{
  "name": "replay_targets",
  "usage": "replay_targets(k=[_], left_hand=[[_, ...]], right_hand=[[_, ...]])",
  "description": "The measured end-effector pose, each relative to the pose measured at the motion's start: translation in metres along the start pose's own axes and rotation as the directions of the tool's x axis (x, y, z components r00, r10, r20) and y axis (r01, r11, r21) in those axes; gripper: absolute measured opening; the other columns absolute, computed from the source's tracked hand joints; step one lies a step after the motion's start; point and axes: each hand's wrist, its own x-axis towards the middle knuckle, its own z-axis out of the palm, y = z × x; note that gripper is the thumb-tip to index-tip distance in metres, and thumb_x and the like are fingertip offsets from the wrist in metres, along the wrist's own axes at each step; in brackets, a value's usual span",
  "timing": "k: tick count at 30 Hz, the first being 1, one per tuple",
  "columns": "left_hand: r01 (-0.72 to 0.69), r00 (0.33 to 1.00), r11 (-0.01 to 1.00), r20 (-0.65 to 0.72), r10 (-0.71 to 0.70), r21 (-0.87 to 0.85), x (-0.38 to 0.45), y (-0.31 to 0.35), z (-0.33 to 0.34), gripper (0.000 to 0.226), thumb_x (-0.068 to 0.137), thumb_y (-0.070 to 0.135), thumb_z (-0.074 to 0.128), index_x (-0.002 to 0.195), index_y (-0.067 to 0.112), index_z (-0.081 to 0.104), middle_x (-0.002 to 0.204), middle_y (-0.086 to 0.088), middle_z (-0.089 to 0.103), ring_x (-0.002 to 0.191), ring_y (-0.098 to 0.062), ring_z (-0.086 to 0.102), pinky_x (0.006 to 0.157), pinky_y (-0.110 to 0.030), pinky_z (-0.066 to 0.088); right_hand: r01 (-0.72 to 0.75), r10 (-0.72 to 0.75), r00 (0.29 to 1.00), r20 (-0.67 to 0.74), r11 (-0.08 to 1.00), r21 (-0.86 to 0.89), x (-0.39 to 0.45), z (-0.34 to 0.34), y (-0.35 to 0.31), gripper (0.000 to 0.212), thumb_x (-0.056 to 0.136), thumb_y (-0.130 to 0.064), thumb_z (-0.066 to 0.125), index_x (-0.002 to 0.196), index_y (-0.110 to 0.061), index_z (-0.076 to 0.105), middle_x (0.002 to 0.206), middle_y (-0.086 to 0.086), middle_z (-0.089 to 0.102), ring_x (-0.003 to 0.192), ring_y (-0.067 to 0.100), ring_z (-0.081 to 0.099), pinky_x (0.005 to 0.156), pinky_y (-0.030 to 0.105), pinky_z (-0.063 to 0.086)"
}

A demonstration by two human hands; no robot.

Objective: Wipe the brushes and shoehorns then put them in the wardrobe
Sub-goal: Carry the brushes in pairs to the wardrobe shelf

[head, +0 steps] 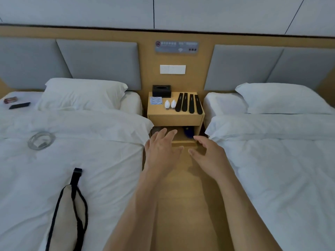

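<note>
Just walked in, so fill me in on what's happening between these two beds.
A person stands between two beds, left hand and right hand both open and holding nothing, stretched toward the nightstand. On it lie a striped cloth, two white brushes and four black shoehorns in a row, with a black tissue box behind. Nothing has been picked up yet.

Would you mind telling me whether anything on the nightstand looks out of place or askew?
Nothing stands out. The striped cloth, two white brushes and four black shoehorns lie in a tidy row on the nightstand, in front of the tissue box.
</note>
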Motion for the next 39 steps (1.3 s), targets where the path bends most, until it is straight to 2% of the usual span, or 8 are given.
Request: replay_targets(k=[6, 13, 16, 22, 29, 35, 39], left_hand=[[0.020, 1.000, 0.999, 0.019, -0.020, 0.028, 0.094, -0.022, 0.022, 0.058, 0.093, 0.047, 0.058, 0.145, 0.036, 0.037, 0.156, 0.004, 0.034, 0.144, -0.022, 0.028, 0.116, -0.047, 0.023], [0.033, 0.999, 0.997, -0.017, -0.032, 0.069, 0.226, -0.030, 0.048, 0.055, 0.091, 0.050, 0.059, 0.141, 0.035, 0.040, 0.152, 0.004, 0.039, 0.140, -0.022, 0.035, 0.113, -0.051, 0.027], [0.071, 0.997, 0.995, -0.036, -0.069, 0.069, 0.292, -0.028, 0.050, 0.057, 0.091, 0.050, 0.059, 0.142, 0.037, 0.038, 0.152, 0.005, 0.039, 0.139, -0.023, 0.036, 0.113, -0.052, 0.027], [0.151, 0.987, 0.984, -0.066, -0.145, 0.094, 0.410, -0.025, 0.062, 0.060, 0.090, 0.050, 0.060, 0.144, 0.038, 0.036, 0.154, 0.006, 0.037, 0.140, -0.021, 0.036, 0.112, -0.050, 0.031], [0.246, 0.969, 0.963, -0.005, -0.247, 0.110, 0.513, -0.049, 0.098, 0.062, 0.089, 0.055, 0.058, 0.144, 0.040, 0.034, 0.154, 0.007, 0.036, 0.138, -0.021, 0.039, 0.110, -0.049, 0.034], [0.270, 0.958, 0.962, 0.089, -0.273, 0.043, 0.611, -0.086, 0.143, 0.062, 0.089, 0.050, 0.061, 0.144, 0.038, 0.035, 0.152, 0.004, 0.039, 0.133, -0.021, 0.045, 0.106, -0.045, 0.043], [0.277, 0.942, 0.961, 0.197, -0.271, 0.001, 0.690, -0.121, 0.183, 0.059, 0.092, 0.047, 0.060, 0.144, 0.033, 0.036, 0.148, -0.001, 0.043, 0.126, -0.023, 0.050, 0.100, -0.041, 0.047]], right_hand=[[-0.022, 0.022, 1.000, 0.003, 1.000, 0.017, 0.094, 0.018, 0.006, 0.054, 0.093, -0.040, 0.065, 0.143, -0.037, 0.046, 0.147, -0.009, 0.050, 0.134, 0.013, 0.048, 0.106, 0.033, 0.042], [0.017, -0.018, 0.999, 0.029, 0.999, 0.033, 0.236, 0.022, 0.016, 0.054, 0.094, -0.041, 0.064, 0.144, -0.035, 0.045, 0.148, -0.009, 0.050, 0.135, 0.014, 0.046, 0.109, 0.038, 0.044], [0.045, -0.048, 0.997, 0.060, 0.998, 0.047, 0.307, 0.012, 0.008, 0.054, 0.095, -0.039, 0.063, 0.146, -0.032, 0.044, 0.149, -0.006, 0.049, 0.137, 0.015, 0.045, 0.111, 0.040, 0.043], [0.076, -0.077, 0.991, 0.110, 0.997, 0.013, 0.420, -0.004, 0.000, 0.051, 0.096, -0.034, 0.062, 0.145, -0.029, 0.047, 0.147, -0.004, 0.051, 0.136, 0.016, 0.046, 0.109, 0.036, 0.041], [0.011, -0.013, 0.984, 0.179, 1.000, 0.016, 0.528, 0.008, 0.021, 0.049, 0.096, -0.035, 0.063, 0.142, -0.030, 0.048, 0.144, -0.003, 0.054, 0.131, 0.015, 0.050, 0.104, 0.032, 0.043], [-0.126, 0.108, 0.965, 0.237, 0.990, 0.063, 0.629, 0.040, 0.033, 0.049, 0.095, -0.033, 0.065, 0.140, -0.027, 0.050, 0.142, -0.001, 0.055, 0.130, 0.017, 0.052, 0.106, 0.038, 0.044], [-0.231, 0.211, 0.939, 0.270, 0.972, 0.044, 0.707, 0.065, 0.046, 0.048, 0.095, -0.031, 0.065, 0.141, -0.024, 0.050, 0.141, 0.000, 0.057, 0.128, 0.017, 0.053, 0.104, 0.034, 0.045]])
